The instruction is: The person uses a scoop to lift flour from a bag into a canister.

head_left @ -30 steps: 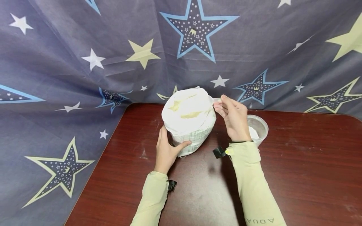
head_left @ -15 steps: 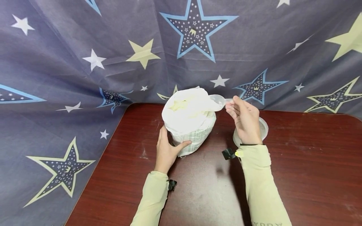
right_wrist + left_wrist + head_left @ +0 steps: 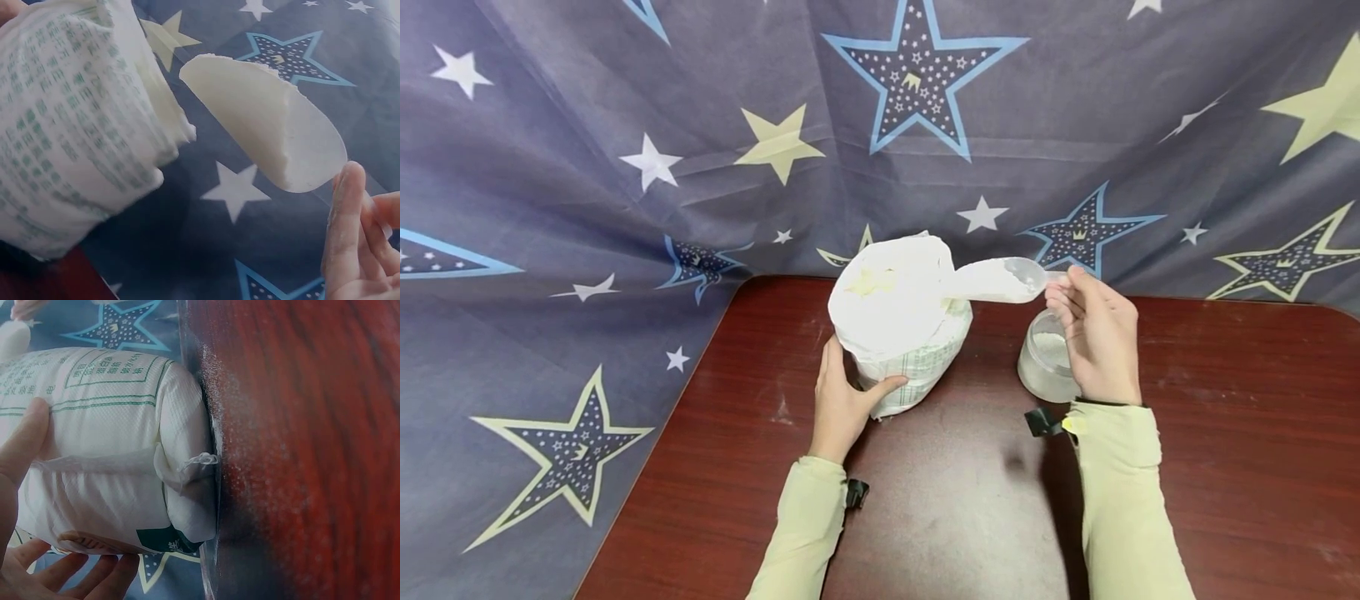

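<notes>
A white woven bag [image 3: 917,367] with green print stands on the table, its mouth open and white powder showing inside. My left hand [image 3: 844,404] holds the bag low on its near left side; in the left wrist view the thumb [image 3: 28,434] lies on one face and the fingers reach around the other. My right hand [image 3: 1097,337] pinches the handle of a clear plastic scoop [image 3: 315,150]. White powder [image 3: 240,106] fills much of the scoop, which is held beside the bag's mouth, apart from it in the right wrist view. A clear round tub [image 3: 1037,375] with white powder stands beneath the right hand, partly hidden.
The dark red wooden table [image 3: 1240,467] carries pale powder smudges. A dark cloth with star prints [image 3: 1075,100] hangs behind and at the left of the table.
My right hand has moved right, drawing the scoop out of the bag's mouth with powder in it. More of the tub shows now. My left hand and the bag have stayed in place.
</notes>
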`<action>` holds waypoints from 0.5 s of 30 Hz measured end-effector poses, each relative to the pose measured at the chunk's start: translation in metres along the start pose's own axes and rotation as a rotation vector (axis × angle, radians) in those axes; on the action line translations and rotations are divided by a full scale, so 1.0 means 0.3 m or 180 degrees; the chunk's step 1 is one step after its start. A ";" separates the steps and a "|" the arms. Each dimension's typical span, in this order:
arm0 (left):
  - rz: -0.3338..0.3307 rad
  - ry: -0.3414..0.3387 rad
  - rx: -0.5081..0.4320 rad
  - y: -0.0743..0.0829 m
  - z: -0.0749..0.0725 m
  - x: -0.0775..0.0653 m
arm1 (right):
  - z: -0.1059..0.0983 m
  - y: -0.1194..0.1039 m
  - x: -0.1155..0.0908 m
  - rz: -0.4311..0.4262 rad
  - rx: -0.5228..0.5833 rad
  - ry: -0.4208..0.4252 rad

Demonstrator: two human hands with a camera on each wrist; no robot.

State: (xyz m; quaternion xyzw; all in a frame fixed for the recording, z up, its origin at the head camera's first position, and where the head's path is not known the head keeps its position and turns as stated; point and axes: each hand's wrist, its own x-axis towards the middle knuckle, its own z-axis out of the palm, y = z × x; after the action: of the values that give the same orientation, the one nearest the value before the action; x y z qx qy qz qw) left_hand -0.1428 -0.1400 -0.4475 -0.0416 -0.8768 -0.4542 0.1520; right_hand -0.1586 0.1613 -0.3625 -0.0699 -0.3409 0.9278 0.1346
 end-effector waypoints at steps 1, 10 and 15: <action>-0.0013 -0.0006 0.0002 -0.003 0.000 0.000 | -0.009 -0.007 -0.003 -0.0008 0.0031 0.0012; 0.0010 -0.0022 -0.0008 -0.013 -0.009 -0.002 | -0.082 -0.067 -0.037 -0.0107 0.0187 0.0208; 0.0034 -0.0051 -0.0025 -0.013 -0.012 -0.002 | -0.132 -0.093 -0.054 -0.0159 0.0264 0.0318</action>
State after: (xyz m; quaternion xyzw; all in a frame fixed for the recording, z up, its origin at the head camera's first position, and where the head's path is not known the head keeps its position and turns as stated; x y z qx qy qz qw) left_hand -0.1421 -0.1450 -0.4488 -0.0505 -0.8760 -0.4565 0.1473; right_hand -0.1286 0.2012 -0.3737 -0.1020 -0.2966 0.9328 0.1774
